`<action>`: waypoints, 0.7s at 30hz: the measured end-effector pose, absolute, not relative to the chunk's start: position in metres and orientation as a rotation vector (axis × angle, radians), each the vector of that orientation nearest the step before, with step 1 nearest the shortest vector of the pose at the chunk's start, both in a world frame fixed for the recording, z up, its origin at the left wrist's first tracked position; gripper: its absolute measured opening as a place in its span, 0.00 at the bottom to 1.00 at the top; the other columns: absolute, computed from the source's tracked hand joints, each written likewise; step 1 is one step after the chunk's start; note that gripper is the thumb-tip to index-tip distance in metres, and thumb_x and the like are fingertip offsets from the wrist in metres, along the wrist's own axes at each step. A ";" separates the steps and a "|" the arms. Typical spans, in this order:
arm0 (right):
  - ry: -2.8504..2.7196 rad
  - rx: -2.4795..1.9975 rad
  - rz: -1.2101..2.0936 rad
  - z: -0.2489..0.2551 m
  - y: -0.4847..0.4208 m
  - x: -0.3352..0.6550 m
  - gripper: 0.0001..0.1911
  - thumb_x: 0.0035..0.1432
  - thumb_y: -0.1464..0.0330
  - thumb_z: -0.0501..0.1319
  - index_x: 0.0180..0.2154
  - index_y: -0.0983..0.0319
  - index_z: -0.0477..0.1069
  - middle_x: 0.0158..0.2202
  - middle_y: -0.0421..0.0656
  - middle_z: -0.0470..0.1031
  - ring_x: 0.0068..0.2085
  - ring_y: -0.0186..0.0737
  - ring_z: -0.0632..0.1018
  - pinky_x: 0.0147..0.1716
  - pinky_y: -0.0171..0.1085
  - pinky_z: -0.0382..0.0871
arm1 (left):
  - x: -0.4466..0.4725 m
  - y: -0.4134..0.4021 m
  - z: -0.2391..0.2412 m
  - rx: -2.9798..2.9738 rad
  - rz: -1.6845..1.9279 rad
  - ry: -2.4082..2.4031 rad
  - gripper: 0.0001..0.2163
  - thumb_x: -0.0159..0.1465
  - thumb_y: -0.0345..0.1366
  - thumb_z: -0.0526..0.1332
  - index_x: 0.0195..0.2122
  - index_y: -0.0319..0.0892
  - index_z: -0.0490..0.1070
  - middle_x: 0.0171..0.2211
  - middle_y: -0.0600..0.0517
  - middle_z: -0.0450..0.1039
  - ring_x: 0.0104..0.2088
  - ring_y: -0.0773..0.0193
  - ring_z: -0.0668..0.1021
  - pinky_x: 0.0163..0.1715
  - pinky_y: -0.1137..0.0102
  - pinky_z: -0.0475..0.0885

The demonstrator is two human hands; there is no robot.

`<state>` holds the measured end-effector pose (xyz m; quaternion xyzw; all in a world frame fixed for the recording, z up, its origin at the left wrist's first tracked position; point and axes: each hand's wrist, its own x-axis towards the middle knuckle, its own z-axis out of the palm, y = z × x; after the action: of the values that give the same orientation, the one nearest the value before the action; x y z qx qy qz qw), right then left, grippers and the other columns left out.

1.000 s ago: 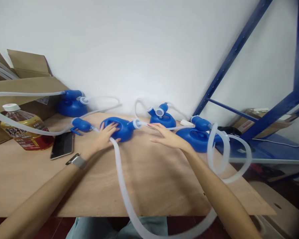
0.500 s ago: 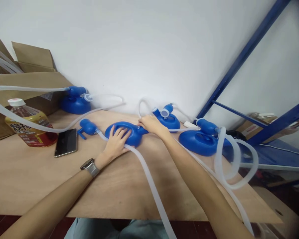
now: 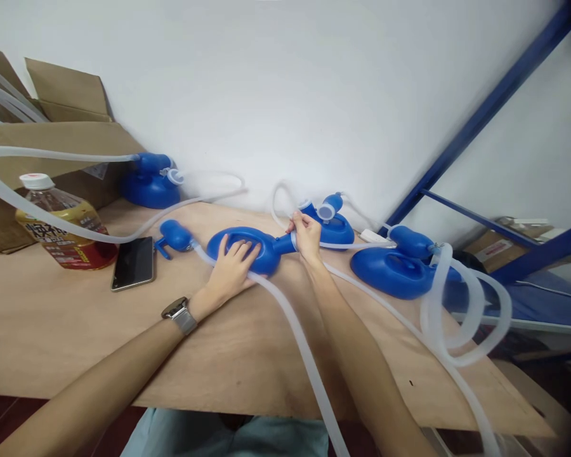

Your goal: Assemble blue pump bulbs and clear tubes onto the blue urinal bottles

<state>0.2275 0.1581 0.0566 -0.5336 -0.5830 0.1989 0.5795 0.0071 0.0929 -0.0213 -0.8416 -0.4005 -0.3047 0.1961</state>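
A blue plastic urinal bottle [image 3: 266,254] lies on its side in front of me, its neck pointing right. My left hand [image 3: 233,263] holds its body, with fingers curled over the handle opening. At the bottle's mouth is a pale ring [image 3: 294,241], and my right hand [image 3: 307,233] pinches there with thumb and fingertips. Those fingers partly hide what they grip. Under my left hand runs a translucent hose [image 3: 297,324], joined to a small blue funnel-like cup [image 3: 177,235] left of the bottle.
More blue bottles with hoses stand at the back left [image 3: 150,187], behind my right hand [image 3: 337,231] and at the right [image 3: 390,273]. A phone [image 3: 133,263], a drink bottle [image 3: 66,228] and a cardboard box [image 3: 71,130] occupy the left. A blue metal frame [image 3: 485,120] rises at right.
My right hand has moved right along the neck to the mouth, uncovering the neck. My left hand stays on the bottle. The whole view has shifted slightly.
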 end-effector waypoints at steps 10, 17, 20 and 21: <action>-1.511 -1.192 0.694 0.062 0.131 0.294 0.26 0.57 0.42 0.66 0.28 0.59 0.75 0.20 0.35 0.63 0.25 0.36 0.67 0.31 0.37 0.66 | 0.001 0.098 -0.021 -2.417 -0.870 -1.146 0.33 0.68 0.56 0.63 0.67 0.37 0.70 0.60 0.33 0.74 0.61 0.37 0.74 0.70 0.33 0.50; -2.073 -1.435 0.399 0.085 0.112 0.327 0.20 0.62 0.54 0.68 0.52 0.57 0.80 0.50 0.48 0.79 0.51 0.51 0.78 0.53 0.46 0.69 | -0.015 0.105 -0.023 -2.430 -0.879 -1.213 0.33 0.70 0.55 0.62 0.69 0.37 0.67 0.67 0.32 0.69 0.68 0.36 0.69 0.71 0.35 0.47; -2.165 -1.160 0.396 0.084 0.109 0.301 0.17 0.65 0.56 0.66 0.51 0.57 0.79 0.54 0.48 0.76 0.55 0.48 0.77 0.57 0.45 0.67 | -0.019 0.107 -0.026 -2.442 -0.888 -1.195 0.33 0.71 0.55 0.60 0.70 0.38 0.66 0.68 0.33 0.68 0.70 0.37 0.68 0.72 0.36 0.46; -2.184 -1.112 0.400 0.084 0.108 0.290 0.13 0.67 0.57 0.65 0.46 0.57 0.80 0.49 0.46 0.78 0.52 0.47 0.77 0.55 0.43 0.68 | -0.020 0.107 -0.027 -2.439 -0.893 -1.192 0.33 0.71 0.55 0.60 0.70 0.38 0.66 0.68 0.33 0.68 0.70 0.37 0.68 0.72 0.36 0.46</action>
<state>0.2902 0.1084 0.0837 -0.4239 -0.8322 0.1522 0.3234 -0.0196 0.1069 -0.0269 -0.8449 -0.4128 -0.3095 0.1414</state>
